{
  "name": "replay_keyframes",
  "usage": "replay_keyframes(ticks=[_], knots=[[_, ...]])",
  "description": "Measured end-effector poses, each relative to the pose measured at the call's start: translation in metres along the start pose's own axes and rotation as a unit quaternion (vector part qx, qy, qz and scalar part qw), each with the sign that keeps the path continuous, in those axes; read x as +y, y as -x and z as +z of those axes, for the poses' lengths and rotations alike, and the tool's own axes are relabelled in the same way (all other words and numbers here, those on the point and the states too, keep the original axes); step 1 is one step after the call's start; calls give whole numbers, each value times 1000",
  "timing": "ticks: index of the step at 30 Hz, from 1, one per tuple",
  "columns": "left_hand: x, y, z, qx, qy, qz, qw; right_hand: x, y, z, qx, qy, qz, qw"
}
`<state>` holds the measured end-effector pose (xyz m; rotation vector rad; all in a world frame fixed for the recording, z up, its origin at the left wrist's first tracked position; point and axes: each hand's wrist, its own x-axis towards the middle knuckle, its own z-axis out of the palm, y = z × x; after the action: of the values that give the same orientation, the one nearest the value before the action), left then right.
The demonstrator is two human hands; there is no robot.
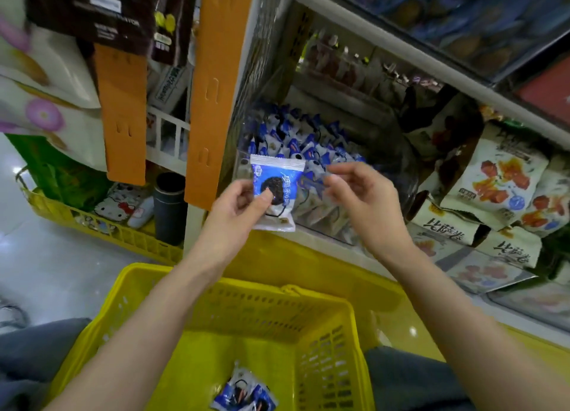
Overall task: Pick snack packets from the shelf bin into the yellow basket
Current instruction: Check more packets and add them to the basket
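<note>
Yellow basket (172,287) sits directly below both hands, the clear bin (401,176) of packets (296,139) just beyond its far rim. The left hand (237,207) pinches one packet (274,182), long axis upright, above that rim. The right hand (361,197), nearer the bin, curls over them, grip unclear.

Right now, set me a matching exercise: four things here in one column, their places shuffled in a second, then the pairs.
Things
1. cookie packet facing the camera
2. loose blue packets
3. black cylindrical container
4. white bags with red print

Places
A. on the floor of the yellow basket
B. stacked to the right of the clear bin
C. gripped by the left hand
D. standing in the yellow crate at far left

Pairs: 1-C, 2-A, 3-D, 4-B
</note>
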<state>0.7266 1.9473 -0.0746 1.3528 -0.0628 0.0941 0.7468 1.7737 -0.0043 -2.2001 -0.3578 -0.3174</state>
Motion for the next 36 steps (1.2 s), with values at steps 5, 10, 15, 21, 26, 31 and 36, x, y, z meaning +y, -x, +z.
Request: replay_keyframes(ticks=[5, 10, 15, 21, 26, 31, 36], knots=[[2, -10, -24, 48, 17, 10, 999, 23, -89, 12, 66, 101, 11, 993], [2, -14, -30, 57, 22, 2, 998, 55, -142, 22, -33, 205, 142, 968], [3, -19, -32, 68, 34, 2, 997, 65, -162, 25, -126, 307, 178, 927], [-1, -19, -28, 57, 42, -4, 997, 70, -163, 19, -97, 273, 185, 939], [-6, -10, -19, 44, 41, -1, 998, 59, -145, 4, 33, 257, 113, 959], [-16, 10, -9, 29, 60, -43, 997, 22, -107, -15, 143, 265, -46, 952], [-17, 31, -1, 9, 160, -82, 984, -10, -43, -24, 133, 190, -128, 964]])
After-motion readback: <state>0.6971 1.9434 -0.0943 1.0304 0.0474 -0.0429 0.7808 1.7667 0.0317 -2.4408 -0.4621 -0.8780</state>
